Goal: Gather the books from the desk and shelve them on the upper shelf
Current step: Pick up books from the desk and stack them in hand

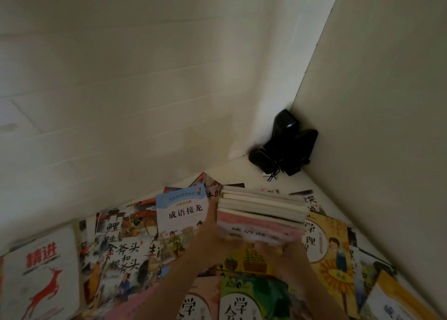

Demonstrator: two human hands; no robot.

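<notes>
A person's two hands hold a stack of thin books (261, 213) lifted above a white desk (321, 198) strewn with more books. The stack is the landmark here: it lies flat, its long edge running left to right, page edges facing the camera. The left hand (211, 225) grips the stack's left end, fingers curled round it. The right hand (271, 244) sits under the stack's near edge; it is blurred, so I cannot tell how its fingers lie, though it seems to support the books from below. No shelf is in view, so the stack likely has to travel upward, out of sight. Just left of the stack lies a blue book (182, 213) titled 成语接龙. Further left, a cover reads 金斧头和银斧头 (123, 256), and far left a white cover (41, 271) reads 精进 above a red deer. Right of the stack, a yellow book (326, 247) shows 学 and 理. Behind the stack, in the corner, stand black speakers (287, 145).
</notes>
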